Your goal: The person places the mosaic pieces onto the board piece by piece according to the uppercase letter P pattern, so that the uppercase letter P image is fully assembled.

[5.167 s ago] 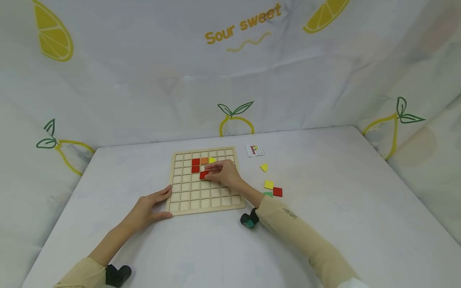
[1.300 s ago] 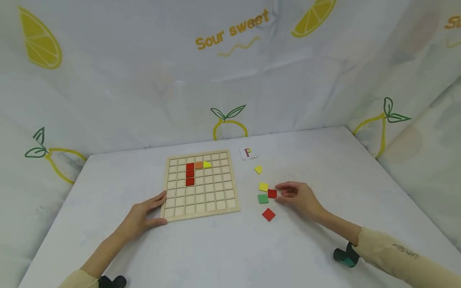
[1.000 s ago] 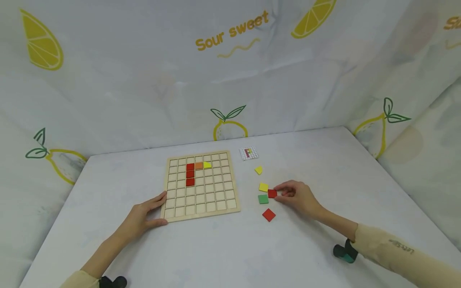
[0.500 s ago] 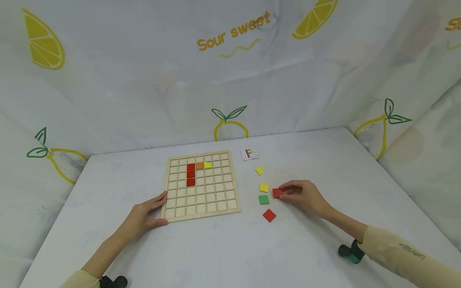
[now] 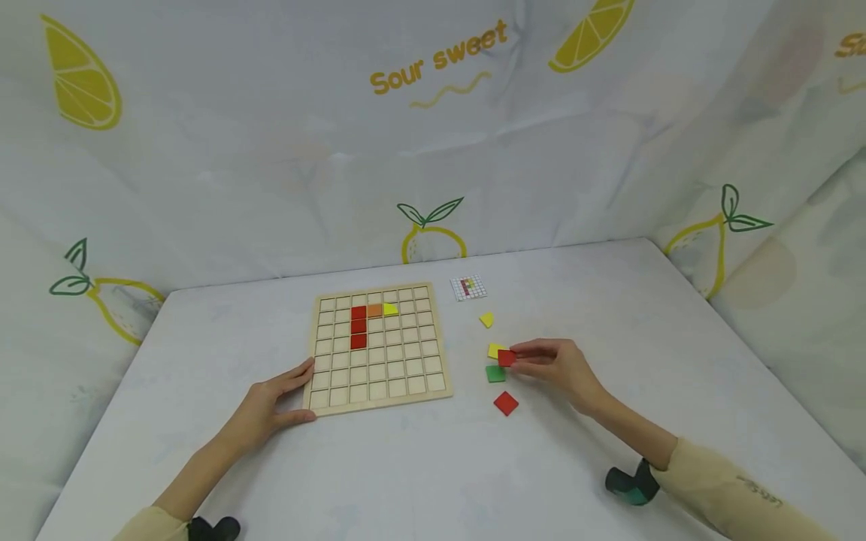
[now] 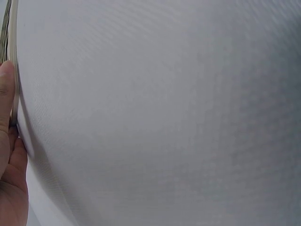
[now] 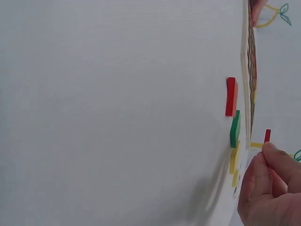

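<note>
I see the right hand (image 5: 567,372) pinching a red square tile (image 5: 506,358) with thumb and fingers, raised above the counter (image 5: 413,473); in the head view it partly covers a yellow square tile (image 5: 494,351). The left hand (image 5: 265,406), fingers rather straight, thumb spread, touches the wooden grid board (image 5: 414,352) around its near left corner.
</note>
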Available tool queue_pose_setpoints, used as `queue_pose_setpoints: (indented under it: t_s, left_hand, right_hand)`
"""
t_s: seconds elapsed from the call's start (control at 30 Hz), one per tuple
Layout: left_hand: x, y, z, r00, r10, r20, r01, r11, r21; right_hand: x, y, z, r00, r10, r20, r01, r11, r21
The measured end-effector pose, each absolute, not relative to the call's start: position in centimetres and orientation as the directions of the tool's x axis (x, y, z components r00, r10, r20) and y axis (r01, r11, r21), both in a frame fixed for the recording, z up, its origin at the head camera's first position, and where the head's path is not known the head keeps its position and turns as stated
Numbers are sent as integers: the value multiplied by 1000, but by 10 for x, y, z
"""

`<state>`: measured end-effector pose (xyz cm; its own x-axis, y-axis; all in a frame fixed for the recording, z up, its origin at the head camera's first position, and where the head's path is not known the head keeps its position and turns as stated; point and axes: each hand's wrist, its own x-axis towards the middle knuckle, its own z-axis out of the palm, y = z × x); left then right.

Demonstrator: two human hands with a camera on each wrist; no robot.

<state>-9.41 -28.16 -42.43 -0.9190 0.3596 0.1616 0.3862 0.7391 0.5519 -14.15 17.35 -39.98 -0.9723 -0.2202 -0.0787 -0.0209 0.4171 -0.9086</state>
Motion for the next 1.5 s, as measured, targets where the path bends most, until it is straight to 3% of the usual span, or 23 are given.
queue_pose_setpoints:
  t_s: [0.27,0.9,1.5]
  left_hand:
    - [-95,-283,-425,-920,360,155,382,736,559]
    - [-96,-284,-425,-919,365,149,381,729,569]
    - [-97,-284,-427,-922,360,142,374,736,564]
  right_hand:
    - [-149,137,-398,-967,-217,-137,40,398,-916]
    - [-169,36,-400,-943,-310,-119,0,361,-933]
    - [-178,-21,-411,-946,-317,-71,-56,373,-926]
